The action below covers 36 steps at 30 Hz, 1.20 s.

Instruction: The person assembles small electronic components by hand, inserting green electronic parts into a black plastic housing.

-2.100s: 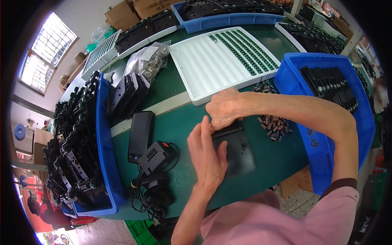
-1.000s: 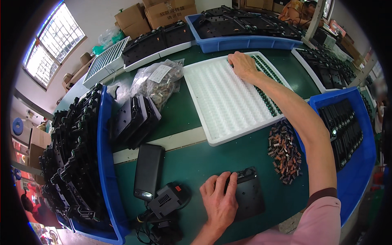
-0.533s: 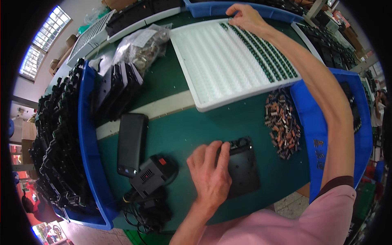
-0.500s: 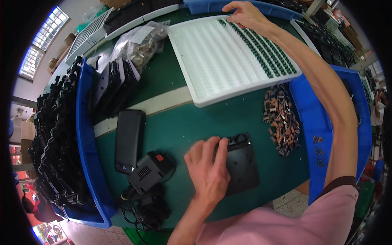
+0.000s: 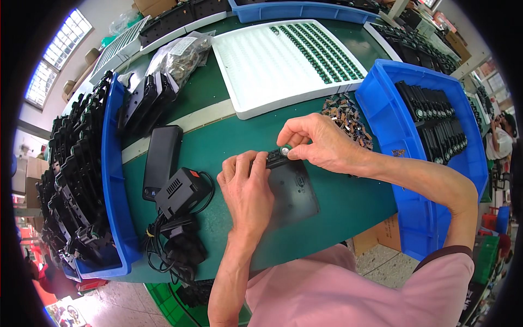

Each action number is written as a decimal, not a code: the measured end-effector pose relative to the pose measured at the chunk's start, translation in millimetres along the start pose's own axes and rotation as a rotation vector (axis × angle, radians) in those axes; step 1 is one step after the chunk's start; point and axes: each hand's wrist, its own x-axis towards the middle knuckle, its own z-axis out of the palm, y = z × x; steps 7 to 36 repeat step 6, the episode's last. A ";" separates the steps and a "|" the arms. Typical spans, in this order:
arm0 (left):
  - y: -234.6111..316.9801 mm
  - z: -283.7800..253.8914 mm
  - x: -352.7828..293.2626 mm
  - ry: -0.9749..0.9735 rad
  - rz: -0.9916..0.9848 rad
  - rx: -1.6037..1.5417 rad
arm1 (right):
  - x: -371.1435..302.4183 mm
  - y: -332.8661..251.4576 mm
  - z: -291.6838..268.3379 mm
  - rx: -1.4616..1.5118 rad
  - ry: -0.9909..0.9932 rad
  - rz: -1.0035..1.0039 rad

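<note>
A flat black plastic housing (image 5: 297, 191) lies on the green table in front of me. My left hand (image 5: 248, 188) is closed over its far left edge, fingers curled down on it. At the far end of the housing, my right hand (image 5: 321, 144) pinches a small round silver part with a green rim (image 5: 285, 151) between thumb and finger. Whether that part touches the housing's end I cannot tell. Beyond the hands is a white foam tray (image 5: 248, 111), its right side filled with rows of small green-and-black parts (image 5: 321, 49).
Small copper-and-black pieces (image 5: 348, 117) are heaped beside the right forearm. A blue bin (image 5: 381, 117) on the right holds black housings; another blue bin (image 5: 111, 180) on the left is piled with black parts. A black case (image 5: 162, 163) and a corded black device (image 5: 182, 191) stand left.
My right hand has come back from the foam tray's far edge to the housing with a small round part in its pinch. The left hand has stayed on the housing while the view shifted.
</note>
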 end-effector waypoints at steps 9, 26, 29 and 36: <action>-1.0 0.1 0.9 -0.015 0.002 0.008 | 2.5 16.6 3.0 -0.034 0.080 -0.011; -1.0 0.1 0.9 -0.015 0.002 0.008 | 2.5 16.6 3.0 -0.034 0.080 -0.011; -1.0 0.1 0.9 -0.015 0.002 0.008 | 2.5 16.6 3.0 -0.034 0.080 -0.011; -1.0 0.1 0.9 -0.015 0.002 0.008 | 2.5 16.6 3.0 -0.034 0.080 -0.011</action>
